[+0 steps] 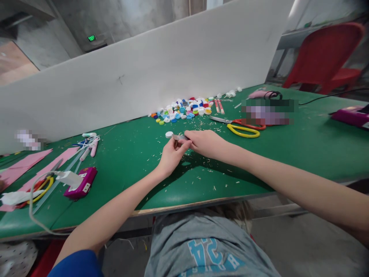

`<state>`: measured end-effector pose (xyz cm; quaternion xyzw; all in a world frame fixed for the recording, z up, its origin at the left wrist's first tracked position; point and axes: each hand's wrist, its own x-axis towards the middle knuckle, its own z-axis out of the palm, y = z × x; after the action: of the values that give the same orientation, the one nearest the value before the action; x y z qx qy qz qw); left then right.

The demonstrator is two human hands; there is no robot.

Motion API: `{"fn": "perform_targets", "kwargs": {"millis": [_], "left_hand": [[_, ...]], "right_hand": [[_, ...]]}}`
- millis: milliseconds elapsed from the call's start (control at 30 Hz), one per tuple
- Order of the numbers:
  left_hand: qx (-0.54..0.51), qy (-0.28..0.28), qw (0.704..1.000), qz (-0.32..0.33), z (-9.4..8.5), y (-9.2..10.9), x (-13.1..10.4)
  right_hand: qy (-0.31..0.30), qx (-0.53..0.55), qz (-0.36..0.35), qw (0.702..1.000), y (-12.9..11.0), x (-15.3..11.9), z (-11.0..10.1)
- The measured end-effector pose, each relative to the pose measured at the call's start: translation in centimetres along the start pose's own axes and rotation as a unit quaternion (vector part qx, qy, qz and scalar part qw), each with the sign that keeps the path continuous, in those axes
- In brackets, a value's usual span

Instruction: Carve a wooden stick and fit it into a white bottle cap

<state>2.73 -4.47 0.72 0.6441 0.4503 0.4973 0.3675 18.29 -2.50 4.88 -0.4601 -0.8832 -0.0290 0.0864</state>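
Strip (180,137), thin, grey and blade-like, sits between left grip (170,156) and right grip (203,142), clock centre, just above green tabletop (121,154). Right grip: fingers bunched closed on strip's near end. Left grip: curled nearly closed, seems to pinch a slim brownish piece (176,143); fingers hide most of it, so exact contact can't be told.

Main risk, if strip is sharp: a nick. Left fingertips lie right by its far end, thumb reaches toward right grip; a slip or too much push would run it into skin. Slim piece could also snap or twist out, being small and held by so little.

White cap (169,134) lies alone at ten o'clock, just beyond left fingers; a careless knuckle could knock it away. Heaped caps (181,109) at twelve are further off, and could scatter if an arm sweeps forward. Pale shavings (198,181) lie all around, thickest toward twelve and five; a dropped sliver would be easy to lose among them. Yellow-and-red scissors (245,132) at two o'clock, near right wrist, blades pointing inward: a sideways jerk could catch the tip. White cable (31,207) at eight hangs by tabletop edge, could snag left elbow.
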Motion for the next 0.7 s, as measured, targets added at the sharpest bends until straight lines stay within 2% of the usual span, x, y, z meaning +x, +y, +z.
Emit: {"fn": "perform_targets", "kwargs": {"millis": [367,700], "left_hand": [[0.099,-0.002,0.995,-0.021,-0.3,0.3,0.2],[0.131,0.008,0.991,-0.032,-0.4,0.9,0.5]], "right_hand": [[-0.021,-0.047,0.040,0.998,-0.4,0.0,0.4],[-0.027,-0.042,0.083,0.995,-1.3,-0.2,0.1]]}}
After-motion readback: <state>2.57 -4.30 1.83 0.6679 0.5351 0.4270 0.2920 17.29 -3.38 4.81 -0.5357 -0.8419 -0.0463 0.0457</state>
